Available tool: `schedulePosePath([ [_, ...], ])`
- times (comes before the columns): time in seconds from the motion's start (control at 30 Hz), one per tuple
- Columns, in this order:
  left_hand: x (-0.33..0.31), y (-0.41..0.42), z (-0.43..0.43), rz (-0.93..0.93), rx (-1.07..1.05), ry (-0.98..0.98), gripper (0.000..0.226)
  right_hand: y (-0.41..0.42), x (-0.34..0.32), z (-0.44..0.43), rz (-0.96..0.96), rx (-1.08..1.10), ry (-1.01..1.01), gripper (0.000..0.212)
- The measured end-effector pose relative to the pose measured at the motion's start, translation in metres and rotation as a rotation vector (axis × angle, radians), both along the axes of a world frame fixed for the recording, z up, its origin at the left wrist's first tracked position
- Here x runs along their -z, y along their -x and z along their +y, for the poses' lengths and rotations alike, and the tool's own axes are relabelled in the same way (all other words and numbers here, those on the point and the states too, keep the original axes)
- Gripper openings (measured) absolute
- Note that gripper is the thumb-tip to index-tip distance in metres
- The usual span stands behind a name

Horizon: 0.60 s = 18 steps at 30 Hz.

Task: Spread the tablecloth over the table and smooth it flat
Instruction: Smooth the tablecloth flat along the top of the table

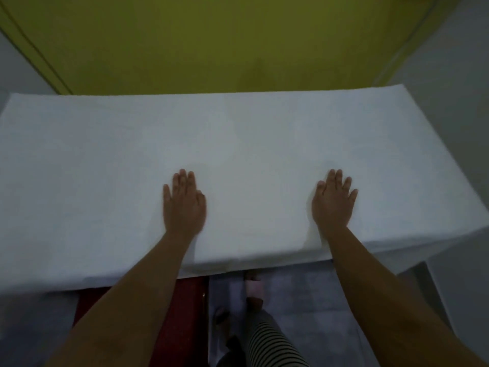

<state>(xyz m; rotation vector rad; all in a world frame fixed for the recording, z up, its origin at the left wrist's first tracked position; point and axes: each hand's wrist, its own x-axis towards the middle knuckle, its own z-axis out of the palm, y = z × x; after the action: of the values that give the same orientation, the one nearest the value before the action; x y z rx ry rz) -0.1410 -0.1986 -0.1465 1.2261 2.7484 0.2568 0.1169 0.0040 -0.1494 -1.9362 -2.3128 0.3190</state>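
Note:
A white tablecloth covers the whole table top and hangs over its near, left and right edges. It lies mostly flat, with faint creases near the front edge between my hands. My left hand rests palm down on the cloth, left of centre, fingers close together and pointing away from me. My right hand lies palm down further right, fingers slightly spread. Neither hand holds anything. The table itself is hidden under the cloth.
A yellow-green wall rises right behind the table's far edge. Below the near edge are a dark red object, a tiled floor and my foot in a slipper below a striped trouser leg.

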Motion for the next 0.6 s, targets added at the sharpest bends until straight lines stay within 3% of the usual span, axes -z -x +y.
schedulePosePath([
  [0.17,0.003,-0.001,0.003,0.023,0.004,-0.033,0.066,-0.092,-0.001,-0.004,0.023,0.19,-0.006,0.053],
  [0.37,-0.013,-0.033,0.027,0.017,-0.051,0.092,0.057,-0.14,-0.005,-0.016,0.017,0.343,0.026,0.054],
  [0.43,-0.013,-0.066,0.046,0.034,0.114,0.069,0.054,-0.131,-0.011,-0.005,0.016,0.25,0.01,0.052],
  [0.5,-0.008,-0.111,0.067,-0.024,0.306,0.044,0.055,-0.114,-0.017,0.011,0.009,0.006,0.011,0.051],
  [0.6,-0.014,-0.179,0.095,-0.078,0.425,0.059,0.065,-0.091,-0.02,0.035,-0.023,-0.274,0.072,0.052],
])
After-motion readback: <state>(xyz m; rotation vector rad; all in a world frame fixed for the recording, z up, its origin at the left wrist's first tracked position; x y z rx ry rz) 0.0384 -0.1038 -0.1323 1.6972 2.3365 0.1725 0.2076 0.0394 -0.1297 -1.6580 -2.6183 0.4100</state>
